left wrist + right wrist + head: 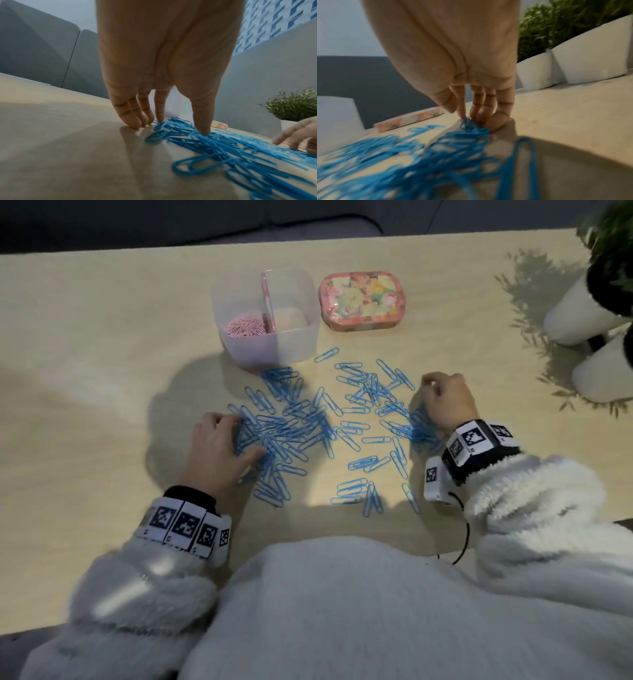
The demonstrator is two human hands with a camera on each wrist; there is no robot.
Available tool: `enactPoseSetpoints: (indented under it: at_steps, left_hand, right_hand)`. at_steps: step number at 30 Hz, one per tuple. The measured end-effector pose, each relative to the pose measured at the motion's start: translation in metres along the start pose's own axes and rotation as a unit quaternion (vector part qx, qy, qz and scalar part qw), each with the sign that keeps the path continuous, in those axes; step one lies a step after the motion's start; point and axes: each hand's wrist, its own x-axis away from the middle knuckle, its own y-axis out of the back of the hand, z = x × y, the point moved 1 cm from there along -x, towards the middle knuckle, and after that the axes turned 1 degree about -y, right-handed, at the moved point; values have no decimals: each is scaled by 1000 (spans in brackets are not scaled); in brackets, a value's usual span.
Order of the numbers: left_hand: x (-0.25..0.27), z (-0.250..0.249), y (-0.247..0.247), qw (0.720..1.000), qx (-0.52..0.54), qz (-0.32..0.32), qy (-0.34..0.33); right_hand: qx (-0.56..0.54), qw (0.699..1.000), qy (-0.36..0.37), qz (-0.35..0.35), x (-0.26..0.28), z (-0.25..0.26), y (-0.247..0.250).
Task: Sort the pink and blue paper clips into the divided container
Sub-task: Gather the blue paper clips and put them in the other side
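Note:
Blue paper clips [308, 422] lie scattered over the pale table [102, 371], none in the air. The clear divided container [301, 337] stands behind them; pink clips [245, 327] fill its left compartment, and the right one looks bare. My left hand [248, 436] rests at the left edge of the heap, fingers straight, with the fingertips [135, 124] and thumb pressing on the clips [214, 146]. My right hand [428, 392] sits at the right edge, its fingers [477, 108] curled over a bunch of blue clips [471, 128] beneath the palm.
A floral tin [363, 299] lies just right of the container. Two white plant pots [582, 320] stand at the far right, with leaves overhanging. A dark sofa runs behind the table's far edge. My fleece sleeves and body cover the near edge.

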Motion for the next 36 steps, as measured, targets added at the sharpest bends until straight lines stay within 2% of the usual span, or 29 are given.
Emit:
enactPoseSetpoints:
  at_steps: [4, 8, 11, 16, 19, 22, 26, 30, 36]
  left_hand:
    - [-13, -12, -4, 1000, 19, 12, -6]
    - [-22, -25, -9, 998, 47, 28, -8]
    - [-25, -33, -13, 999, 39, 26, -24]
    - [-20, -45, -21, 998, 20, 29, -46]
    - [-18, -49, -26, 995, -3, 61, -75]
    - [-15, -53, -27, 994, 13, 79, -74]
    - [-12, -54, -24, 995, 39, 54, -76]
    - [-10, -52, -15, 993, 80, 43, -73]
    - [-25, -57, 5, 989, 121, 27, -78]
  right_hand:
    - [24, 994, 99, 36, 11, 43, -15]
    - [133, 966, 198, 102, 29, 77, -31]
    - [124, 956, 252, 89, 38, 88, -46]
    - [116, 945, 297, 78, 45, 93, -59]
    - [109, 943, 302, 93, 39, 98, -58]
    - [82, 948, 288, 109, 29, 103, -52]
    - [-91, 968, 206, 108, 12, 115, -31]
    - [-227, 950, 159, 143, -11, 150, -7]
    - [-186, 963, 169, 99, -36, 213, 15]
